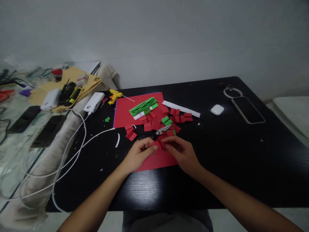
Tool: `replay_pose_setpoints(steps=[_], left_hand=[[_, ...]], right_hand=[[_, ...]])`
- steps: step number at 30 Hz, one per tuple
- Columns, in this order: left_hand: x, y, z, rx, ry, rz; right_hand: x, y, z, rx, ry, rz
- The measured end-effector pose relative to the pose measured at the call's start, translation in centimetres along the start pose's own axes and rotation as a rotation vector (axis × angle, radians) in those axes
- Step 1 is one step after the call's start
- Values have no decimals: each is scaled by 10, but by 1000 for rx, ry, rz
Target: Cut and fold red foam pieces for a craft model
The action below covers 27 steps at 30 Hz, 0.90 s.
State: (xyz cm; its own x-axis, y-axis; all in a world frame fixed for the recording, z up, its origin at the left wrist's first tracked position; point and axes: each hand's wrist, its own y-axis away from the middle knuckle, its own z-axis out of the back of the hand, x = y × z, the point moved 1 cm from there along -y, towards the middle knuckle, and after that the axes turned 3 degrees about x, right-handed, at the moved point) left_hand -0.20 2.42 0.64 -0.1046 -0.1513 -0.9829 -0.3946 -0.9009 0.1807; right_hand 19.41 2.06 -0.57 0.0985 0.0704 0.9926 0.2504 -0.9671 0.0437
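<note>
Between the fingertips of both hands is a small folded piece of red paper (158, 145). My left hand (141, 153) pinches its left side, and my right hand (182, 153) grips its right side. Beneath them lies a red paper sheet (154, 162). Just beyond the fingers rest scissors (164, 129) with their blades spread, the handles partly hidden by the left hand. Around these lie several folded red paper pieces (177, 118) and a folded green piece (166, 120). Farther back, pleated green paper strips (143, 107) sit on another red sheet (122, 112).
A yellow glue gun (115, 96) stands at the back left, beside a white power bank (94, 101) with a white cable (84, 129). A white paper strip (182, 109) lies right of centre. Farther right are a white earphone case (217, 110) and a phone (248, 110).
</note>
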Motion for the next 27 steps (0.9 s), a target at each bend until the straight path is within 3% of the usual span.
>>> replay_pose_setpoints(steps=[5,11,15,21,27], left_hand=[[2,1,0,-9,-7,2],[7,2,-7,-91,91,-64],[11,6,-6,-197,-68,-144],[6,9,-5,-170,-324,-208],[5,9,-6,-148,-240,-189]], right_hand=[[-3,-4,1,20,-70,-70],[-3,-4,1,37,-49,-22],[-2,-3,1,65,-50,-65],[-6,-4,0,65,-68,-97],[-4,-7,2,93,-184,-210]])
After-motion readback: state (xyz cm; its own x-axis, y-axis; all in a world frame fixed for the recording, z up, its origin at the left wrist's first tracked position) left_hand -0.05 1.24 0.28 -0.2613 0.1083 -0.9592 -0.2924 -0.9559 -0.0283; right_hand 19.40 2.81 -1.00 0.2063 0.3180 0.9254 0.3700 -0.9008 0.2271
